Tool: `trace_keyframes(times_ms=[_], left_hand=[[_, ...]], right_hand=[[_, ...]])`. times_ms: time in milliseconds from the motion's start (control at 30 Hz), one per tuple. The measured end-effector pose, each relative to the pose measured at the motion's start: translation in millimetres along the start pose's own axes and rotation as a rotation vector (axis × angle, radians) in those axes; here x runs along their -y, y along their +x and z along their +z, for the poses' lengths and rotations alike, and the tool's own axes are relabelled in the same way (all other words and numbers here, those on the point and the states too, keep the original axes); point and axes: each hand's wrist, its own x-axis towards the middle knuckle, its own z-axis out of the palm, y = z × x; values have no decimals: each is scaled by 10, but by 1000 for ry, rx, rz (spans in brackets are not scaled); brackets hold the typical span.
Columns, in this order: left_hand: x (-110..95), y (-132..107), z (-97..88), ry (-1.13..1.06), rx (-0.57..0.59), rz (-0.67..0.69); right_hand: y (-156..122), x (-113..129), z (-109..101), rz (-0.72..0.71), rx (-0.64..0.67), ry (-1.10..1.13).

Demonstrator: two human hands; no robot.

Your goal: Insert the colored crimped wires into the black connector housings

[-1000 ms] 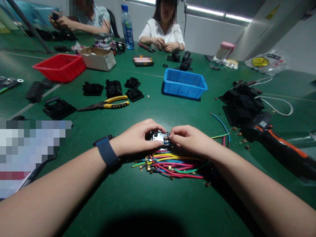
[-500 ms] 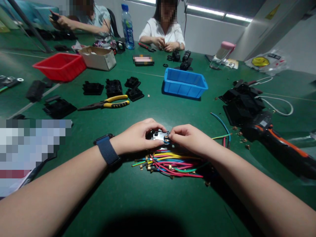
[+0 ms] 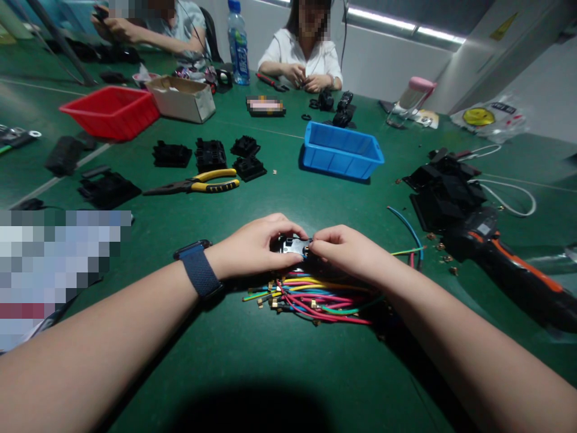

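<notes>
A small black plastic housing (image 3: 294,246) with a pale, shiny face is gripped by my left hand (image 3: 256,245), thumb at the near side and fingers at the far side. My right hand (image 3: 345,249) pinches at the housing's right end; whatever lies between its fingertips is too small and covered to make out. Just below both hands lies a bundle of coloured wires (image 3: 320,300) in red, yellow, blue and green, with brass terminals on their ends. One blue wire (image 3: 407,225) curves up past my right wrist.
Needle-nose pliers (image 3: 198,182) lie beyond my left hand, near several black plastic parts (image 3: 211,154). A blue bin (image 3: 342,157) and a red bin (image 3: 112,114) stand farther off. An orange-and-black power tool (image 3: 509,264) lies right, beside black housings (image 3: 446,192). Two people sit across the table.
The view has shifted slightly, so the table's things sit a little differently. My left hand still holds the housing, and my right fingers stay pinched at its right end, covering slightly more of it.
</notes>
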Motion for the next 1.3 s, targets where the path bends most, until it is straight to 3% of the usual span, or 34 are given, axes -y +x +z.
trace_keyframes(times_ms=[167,600,900,1133,1300], left_hand=[[-12,4,1,14,6,-29],[-11,0,-13,-7,-1,-1],[-15,4,-13,-14,1,-11],[-31,0,-13,5,6,-11],[-32,-2,-17,1,4,-14]], right_hand=[[21,10,-34,22,67,27],[-28,1,-140,14,114,57],[-15,-38,-105,9,111,101],[-6,-59,-161,65,155,81],[-9,-99,-177,8,194,156]])
